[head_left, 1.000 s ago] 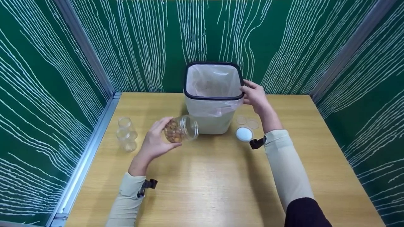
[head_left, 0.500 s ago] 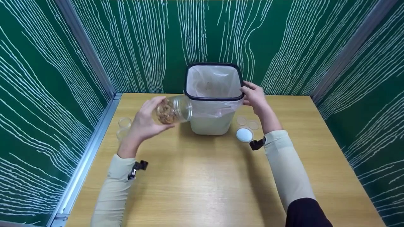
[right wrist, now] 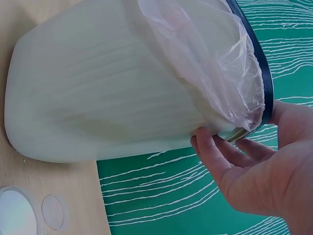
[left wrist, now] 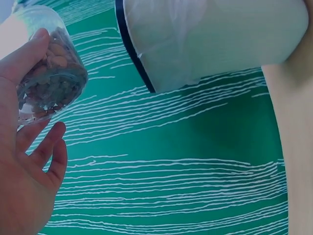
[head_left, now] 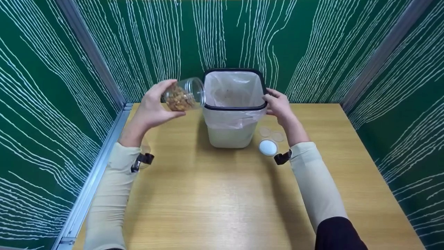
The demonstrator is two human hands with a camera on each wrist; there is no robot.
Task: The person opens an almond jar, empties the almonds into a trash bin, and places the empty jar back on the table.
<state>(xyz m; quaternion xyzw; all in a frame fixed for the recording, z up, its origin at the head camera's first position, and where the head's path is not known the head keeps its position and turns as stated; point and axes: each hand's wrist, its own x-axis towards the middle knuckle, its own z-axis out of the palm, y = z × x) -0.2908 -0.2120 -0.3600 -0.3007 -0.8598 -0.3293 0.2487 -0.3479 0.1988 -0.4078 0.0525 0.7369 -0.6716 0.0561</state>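
Note:
My left hand grips a clear jar around its base, with thumb and fingers on opposite sides. The jar is tilted on its side, its mouth turned right and overlapping the left rim of the trash bin in the head view. Brown nut-like pieces lie along the jar's lower side; the left wrist view shows them through the jar bottom. My right hand holds the bin's dark rim at the right, thumb at the rim and fingers against the outer wall. A translucent liner folds over the rim.
To the right of the bin lie a round white-topped lid and two clear discs on the wooden table. The left forearm mostly covers the clear containers at the left. A green wall with white lines stands close behind the bin.
My left hand has raised the jar and carried it away from me and leftward, up to rim height, its mouth beside the bin. The nut-like pieces stay inside. My right hand keeps its place on the rim.

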